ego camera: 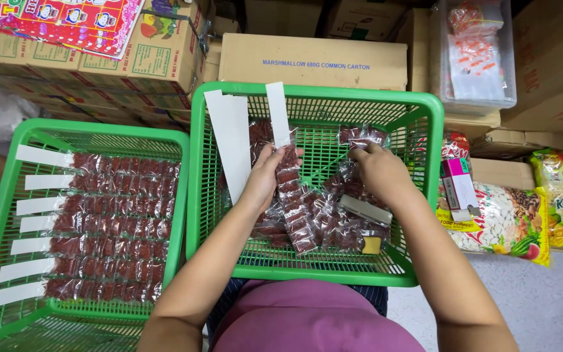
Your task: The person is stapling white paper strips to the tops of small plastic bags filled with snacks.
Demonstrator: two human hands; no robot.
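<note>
My left hand (265, 176) grips a strip of small clear packets of dark red sweets (289, 171) topped by a white card strip (278, 112), held upright inside the middle green basket (425, 104). My right hand (379, 171) pinches a small clear packet of red sweets (361, 135) just right of the strip. Loose packets of the same sweets (324, 218) lie heaped on the basket floor below both hands. A wider white card (231, 140) leans against the basket's left wall.
A second green basket (8, 163) on the left holds several finished strips with white card ends (43, 181) laid in rows. A grey stapler (365, 210) lies among the loose packets. Cardboard cartons (314, 62) stand behind; snack bags (503, 218) lie right.
</note>
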